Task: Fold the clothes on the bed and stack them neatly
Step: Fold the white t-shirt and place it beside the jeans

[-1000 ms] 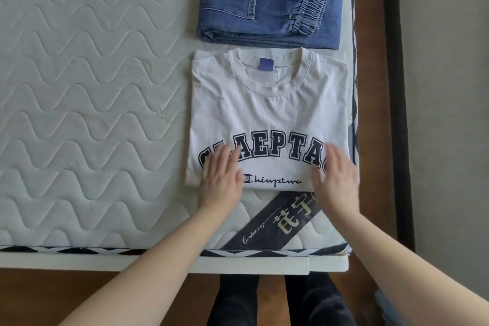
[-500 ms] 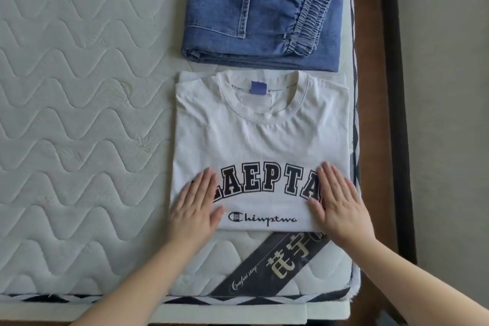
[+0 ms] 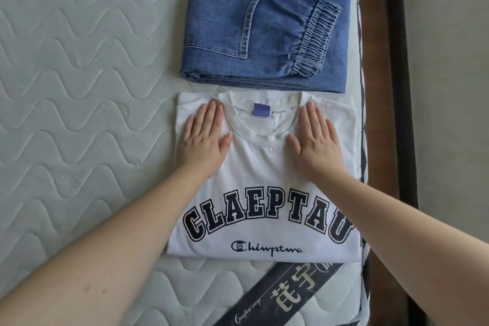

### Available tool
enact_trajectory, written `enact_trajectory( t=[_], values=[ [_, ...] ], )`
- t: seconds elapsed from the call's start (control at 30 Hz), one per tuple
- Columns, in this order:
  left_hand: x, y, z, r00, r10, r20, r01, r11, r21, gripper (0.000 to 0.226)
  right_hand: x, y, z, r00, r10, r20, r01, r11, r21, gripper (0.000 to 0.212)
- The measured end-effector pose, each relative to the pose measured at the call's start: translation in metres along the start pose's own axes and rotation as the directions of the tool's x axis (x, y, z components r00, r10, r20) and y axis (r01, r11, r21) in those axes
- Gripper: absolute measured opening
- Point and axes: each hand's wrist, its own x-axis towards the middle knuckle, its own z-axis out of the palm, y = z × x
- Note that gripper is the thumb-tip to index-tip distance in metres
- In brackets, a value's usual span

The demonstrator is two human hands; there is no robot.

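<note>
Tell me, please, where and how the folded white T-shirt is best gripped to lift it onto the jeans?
Probably by the two side edges of the white T-shirt, one hand from each side, fingers slid underneath. It lies flat as a folded rectangle, so supporting both sides should keep the folds together. The folded jeans lie just beyond its collar.

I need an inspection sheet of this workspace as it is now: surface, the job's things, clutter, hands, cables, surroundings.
Surface: quilted mattress with a dark label band near its front edge.
Job's things: white T-shirt folded, print up; folded jeans lie beyond its collar, beside it, not stacked.
Clutter: nothing seen.
Hands: left hand and right hand lie flat on the T-shirt, one at each side of the collar.
Cables: nothing seen.
Surroundings: wooden floor and a grey wall to the right.
</note>
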Motion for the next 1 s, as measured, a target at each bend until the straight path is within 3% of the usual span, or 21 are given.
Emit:
enact_trajectory(
  t=[0.17,0.37,0.5,1.0],
  values=[
    [0.004,-0.009,0.006,0.991,0.050,-0.126,-0.054,0.998,-0.031,0.065,0.009,0.009,0.005,0.998,-0.067,-0.023,0.066,0.998,-0.012,0.070],
    [-0.019,-0.007,0.018,0.969,-0.211,-0.128,0.201,0.976,-0.087,0.064,0.008,0.024,0.004,0.990,0.115,-0.076,-0.115,0.993,0.006,0.069],
    [-0.029,-0.007,0.024,0.948,-0.274,-0.164,0.262,0.961,-0.089,0.067,0.010,0.021,0.007,0.985,0.161,-0.067,-0.163,0.986,-0.031,0.071],
    [-0.023,-0.011,0.029,0.969,-0.229,-0.093,0.223,0.972,-0.071,0.071,0.015,0.022,0.007,0.989,0.137,-0.055,-0.141,0.988,-0.060,0.078]
  ],
)
